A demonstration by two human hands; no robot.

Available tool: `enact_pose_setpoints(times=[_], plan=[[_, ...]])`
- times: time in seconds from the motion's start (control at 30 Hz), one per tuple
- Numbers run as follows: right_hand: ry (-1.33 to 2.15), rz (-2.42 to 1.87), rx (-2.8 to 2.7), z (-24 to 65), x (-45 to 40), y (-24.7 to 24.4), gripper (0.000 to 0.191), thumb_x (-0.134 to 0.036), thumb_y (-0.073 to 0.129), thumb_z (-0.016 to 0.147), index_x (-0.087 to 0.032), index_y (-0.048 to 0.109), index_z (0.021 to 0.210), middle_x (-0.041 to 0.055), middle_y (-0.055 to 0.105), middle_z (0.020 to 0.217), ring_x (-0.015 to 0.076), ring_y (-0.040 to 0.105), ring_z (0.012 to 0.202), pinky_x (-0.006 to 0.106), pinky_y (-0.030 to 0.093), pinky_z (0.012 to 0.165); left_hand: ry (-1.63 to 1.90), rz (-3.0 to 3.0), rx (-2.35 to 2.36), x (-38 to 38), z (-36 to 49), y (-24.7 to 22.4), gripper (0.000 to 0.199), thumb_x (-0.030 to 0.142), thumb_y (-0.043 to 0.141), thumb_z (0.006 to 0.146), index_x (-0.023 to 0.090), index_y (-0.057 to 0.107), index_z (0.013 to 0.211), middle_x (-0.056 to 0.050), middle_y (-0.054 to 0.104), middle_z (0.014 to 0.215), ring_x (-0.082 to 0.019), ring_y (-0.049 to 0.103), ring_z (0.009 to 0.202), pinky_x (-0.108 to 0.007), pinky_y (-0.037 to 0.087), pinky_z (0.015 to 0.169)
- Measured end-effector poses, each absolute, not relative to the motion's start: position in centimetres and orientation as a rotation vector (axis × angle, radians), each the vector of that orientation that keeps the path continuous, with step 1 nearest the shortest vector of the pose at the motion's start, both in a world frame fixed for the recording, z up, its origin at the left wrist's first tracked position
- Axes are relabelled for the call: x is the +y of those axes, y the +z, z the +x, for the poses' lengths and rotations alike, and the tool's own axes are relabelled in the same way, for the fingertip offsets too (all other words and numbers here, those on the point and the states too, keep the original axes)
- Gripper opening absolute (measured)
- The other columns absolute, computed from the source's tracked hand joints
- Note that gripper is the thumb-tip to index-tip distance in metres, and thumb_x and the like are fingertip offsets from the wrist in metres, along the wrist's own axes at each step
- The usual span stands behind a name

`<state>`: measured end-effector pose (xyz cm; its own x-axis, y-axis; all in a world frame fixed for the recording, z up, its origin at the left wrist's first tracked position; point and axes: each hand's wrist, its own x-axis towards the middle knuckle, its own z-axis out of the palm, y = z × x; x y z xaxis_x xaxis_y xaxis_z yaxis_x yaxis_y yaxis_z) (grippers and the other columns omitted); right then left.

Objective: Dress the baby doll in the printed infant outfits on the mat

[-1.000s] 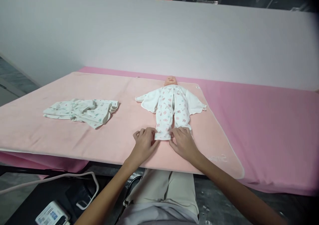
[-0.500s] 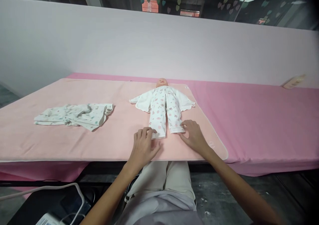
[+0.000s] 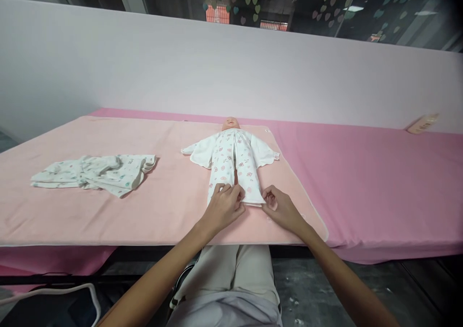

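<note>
A doll [image 3: 230,123] lies on its back on a peach mat [image 3: 173,172], its head toward the wall. Over its body are a white top [image 3: 204,152] with spread sleeves and white printed pants [image 3: 224,160]. My left hand [image 3: 224,205] is closed at the inner hem of the right-hand pant leg and covers the end of the other leg. With thumb and finger together, my right hand [image 3: 280,206] pinches the outer corner of that same right-hand hem.
A folded printed garment [image 3: 97,172] lies at the left on the mat. On the pink sheet [image 3: 369,172] at the far right, a bottle [image 3: 423,124] leans by the white wall [image 3: 231,71]. A white cable [image 3: 72,289] runs at the lower left.
My left hand has moved right, from the left pant leg to the right-hand one. My right hand has closed on the outer hem corner. That leg's hem is now spread wider.
</note>
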<state>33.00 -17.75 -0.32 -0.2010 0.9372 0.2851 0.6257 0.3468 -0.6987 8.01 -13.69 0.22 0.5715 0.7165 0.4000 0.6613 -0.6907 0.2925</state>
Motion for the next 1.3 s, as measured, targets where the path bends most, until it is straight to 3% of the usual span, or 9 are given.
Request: enact_pose_setpoints(times=[0.2,0.33,0.43,0.53,0.63,0.8,1.0,1.17,1.3], plan=[[0.499,-1.3,-2.234,36.4,-16.3,1.7,0.017,-0.036,0.058,0.104,-0.03,0.067,0.117,0.0081,0.072,0.117,0.0297,0.066,0.11,0.05,0.056,0.095,0.749,2.593,1.197,-11.5,2.6,3.1,0.018,0.027,0.059,0.093,0.028,0.058,0.111,-0.003,0.074,0.109,-0.027,0.066,0.101,-0.045,0.044,0.095],[0.292,-1.313,-2.285,38.2,-9.5,0.6,0.033,-0.039,0.052,0.107,-0.032,0.065,0.136,0.0101,0.063,0.146,0.0328,0.056,0.139,0.059,0.048,0.115,0.778,2.587,1.423,-3.4,-1.4,2.5,0.021,0.03,0.052,0.099,0.025,0.064,0.117,-0.008,0.072,0.125,-0.031,0.06,0.119,-0.049,0.043,0.103],[0.151,-1.228,-2.415,37.2,-3.8,-1.2,0.039,-0.038,0.052,0.106,-0.028,0.064,0.142,0.0125,0.055,0.157,0.0361,0.047,0.147,0.063,0.04,0.12,0.612,2.656,1.201,2.3,-2.3,0.2,0.031,0.037,0.058,0.098,0.025,0.066,0.125,-0.01,0.066,0.14,-0.033,0.054,0.13,-0.052,0.041,0.11],[0.13,-1.107,-2.472,35.5,-0.1,-2.8,0.027,-0.028,0.05,0.103,-0.025,0.073,0.116,0.0145,0.063,0.139,0.0354,0.054,0.132,0.059,0.045,0.113,0.578,2.671,1.133,4.9,-1.6,-2.3,0.029,0.04,0.058,0.1,0.025,0.068,0.123,-0.011,0.064,0.14,-0.035,0.051,0.129,-0.053,0.041,0.107],[0.185,-1.114,-2.419,34.4,1.0,-4.0,0.023,-0.023,0.051,0.101,-0.024,0.072,0.093,0.0145,0.065,0.114,0.0337,0.059,0.111,0.053,0.05,0.097,0.657,2.708,1.139,5.2,-0.7,-3.7,0.018,0.031,0.058,0.099,0.024,0.067,0.112,-0.011,0.069,0.121,-0.032,0.054,0.114,-0.05,0.042,0.098],[0.378,-1.151,-2.388,35.1,0.3,-3.6,0.023,-0.015,0.045,0.101,-0.024,0.067,0.101,0.01,0.065,0.103,0.0293,0.059,0.095,0.048,0.048,0.089,0.614,2.838,1.011,5.2,-1.4,-3.1,0.02,0.008,0.048,0.096,0.023,0.061,0.098,-0.007,0.067,0.095,-0.027,0.055,0.094,-0.046,0.04,0.093],[0.496,-1.157,-2.42,36.4,-1.1,-1.3,0.016,-0.025,0.049,0.107,-0.025,0.065,0.104,0.008,0.066,0.105,0.0269,0.057,0.098,0.044,0.045,0.093,0.472,2.736,0.823,4.2,-2.8,-0.8,0.014,0.019,0.05,0.102,0.023,0.063,0.099,-0.007,0.068,0.1,-0.024,0.053,0.093,-0.042,0.039,0.09],[0.387,-1.144,-2.513,36.0,-1.2,-2.2,0.018,-0.012,0.052,0.097,-0.023,0.063,0.088,0.0062,0.062,0.095,0.0243,0.052,0.09,0.045,0.042,0.093,0.43,2.553,1.015,2.9,-1.0,-0.8,0.013,0.026,0.056,0.097,0.021,0.059,0.085,-0.003,0.063,0.084,-0.023,0.051,0.088,-0.043,0.038,0.09],[0.244,-1.108,-2.566,35.2,-1.1,-3.4,0.026,-0.011,0.053,0.094,-0.02,0.053,0.07,0.0067,0.055,0.088,0.025,0.047,0.09,0.045,0.04,0.09,0.407,2.599,1.091,2.4,-0.1,-1.4,0.019,0.022,0.05,0.095,0.02,0.061,0.079,-0.005,0.062,0.091,-0.024,0.05,0.091,-0.05,0.034,0.097]])
